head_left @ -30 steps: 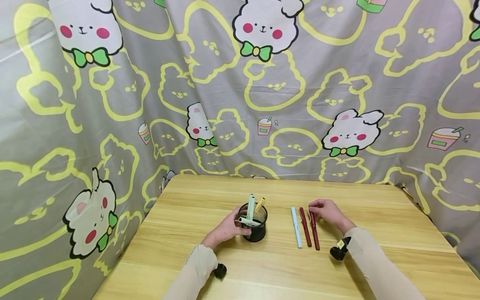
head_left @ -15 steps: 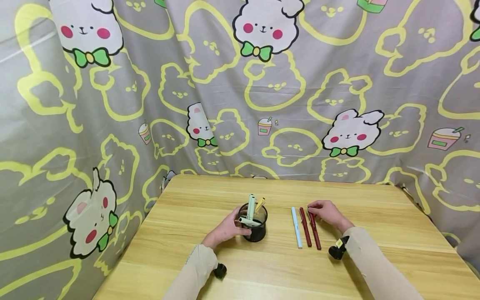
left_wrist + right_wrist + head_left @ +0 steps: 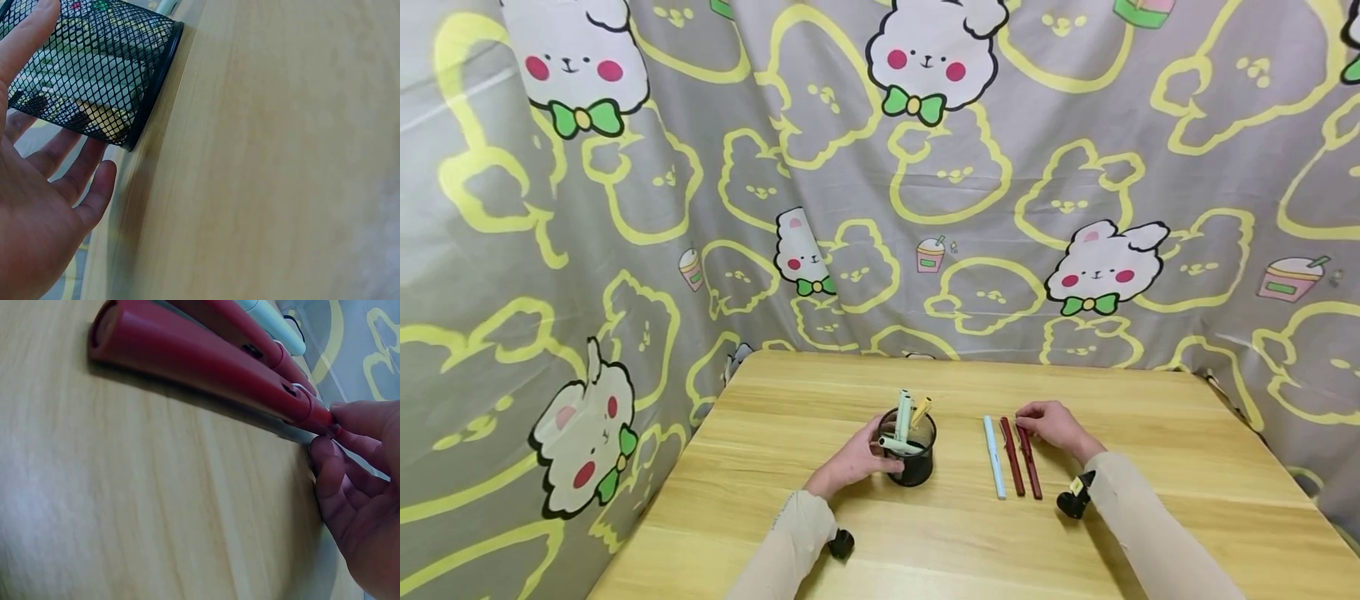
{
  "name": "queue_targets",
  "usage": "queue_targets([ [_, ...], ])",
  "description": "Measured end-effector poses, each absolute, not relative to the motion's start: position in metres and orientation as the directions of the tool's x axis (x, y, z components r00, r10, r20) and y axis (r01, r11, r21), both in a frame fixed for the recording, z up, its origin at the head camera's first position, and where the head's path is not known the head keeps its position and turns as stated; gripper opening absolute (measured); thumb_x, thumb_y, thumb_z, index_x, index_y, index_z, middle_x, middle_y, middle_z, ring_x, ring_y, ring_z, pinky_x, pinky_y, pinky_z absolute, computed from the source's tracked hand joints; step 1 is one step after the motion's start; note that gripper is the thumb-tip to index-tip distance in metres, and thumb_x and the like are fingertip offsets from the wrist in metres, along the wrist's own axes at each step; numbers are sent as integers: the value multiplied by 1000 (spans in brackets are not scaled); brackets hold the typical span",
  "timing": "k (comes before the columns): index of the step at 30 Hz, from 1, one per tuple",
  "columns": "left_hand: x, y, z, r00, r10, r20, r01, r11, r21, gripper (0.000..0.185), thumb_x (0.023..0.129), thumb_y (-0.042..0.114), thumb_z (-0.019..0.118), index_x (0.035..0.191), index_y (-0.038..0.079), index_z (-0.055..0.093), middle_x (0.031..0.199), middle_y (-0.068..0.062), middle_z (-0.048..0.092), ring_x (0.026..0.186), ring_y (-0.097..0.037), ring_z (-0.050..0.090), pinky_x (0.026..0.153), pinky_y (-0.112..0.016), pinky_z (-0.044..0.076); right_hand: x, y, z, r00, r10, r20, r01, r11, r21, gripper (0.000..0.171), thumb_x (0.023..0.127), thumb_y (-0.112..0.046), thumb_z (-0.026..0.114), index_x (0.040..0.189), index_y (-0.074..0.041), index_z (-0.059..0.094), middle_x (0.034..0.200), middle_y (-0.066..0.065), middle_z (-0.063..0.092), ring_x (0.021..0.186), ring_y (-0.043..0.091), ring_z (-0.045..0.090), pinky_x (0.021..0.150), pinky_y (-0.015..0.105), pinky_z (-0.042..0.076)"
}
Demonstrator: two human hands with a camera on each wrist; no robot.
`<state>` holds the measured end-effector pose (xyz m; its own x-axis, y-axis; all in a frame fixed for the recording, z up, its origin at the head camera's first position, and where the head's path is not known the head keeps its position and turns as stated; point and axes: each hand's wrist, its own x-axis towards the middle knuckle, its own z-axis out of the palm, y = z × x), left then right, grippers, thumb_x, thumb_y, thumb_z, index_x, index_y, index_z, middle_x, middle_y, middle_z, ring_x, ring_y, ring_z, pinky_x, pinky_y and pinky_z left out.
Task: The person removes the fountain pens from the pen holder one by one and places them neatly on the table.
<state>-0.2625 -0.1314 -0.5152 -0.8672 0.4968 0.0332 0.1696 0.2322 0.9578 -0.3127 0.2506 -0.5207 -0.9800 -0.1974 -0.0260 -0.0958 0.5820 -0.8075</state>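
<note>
A black mesh pen holder [image 3: 916, 472] stands on the table with pale green pens [image 3: 902, 417] and a yellow pen [image 3: 921, 410] inside. My left hand [image 3: 855, 459] grips its left side, thumb and fingers curved round the mesh in the left wrist view. To the right, a light blue pen [image 3: 994, 458] and two dark red pens lie side by side. The far end of the rightmost red pen [image 3: 200, 365] is pinched between thumb and fingers of my right hand [image 3: 1058, 429]. That pen still lies along the wood; the middle red pen [image 3: 1012, 457] is just left of it.
The wooden table [image 3: 925, 550] ends at a patterned grey curtain [image 3: 970, 192] at the back and left. Bare wood lies between the pen holder and the light blue pen. A small black camera sits on each wrist.
The near end of the rightmost red pen has swung slightly right, with my right hand shifting a little at its far end. My left hand and the pen holder stay put.
</note>
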Motion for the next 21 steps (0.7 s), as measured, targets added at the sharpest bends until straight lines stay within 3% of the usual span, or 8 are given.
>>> queue_targets([
  [21,-250,-130,-492,-858,514,29,150,195,969,76,78,5,77,142,9,36,132,-13,48,100,-24,56,84,-34,46,-312,253,-523,-973,-231,-12,-128,579,-805,21,89,-7,63,106,6,65,94,11,67,71,17,57,59,31,49],
])
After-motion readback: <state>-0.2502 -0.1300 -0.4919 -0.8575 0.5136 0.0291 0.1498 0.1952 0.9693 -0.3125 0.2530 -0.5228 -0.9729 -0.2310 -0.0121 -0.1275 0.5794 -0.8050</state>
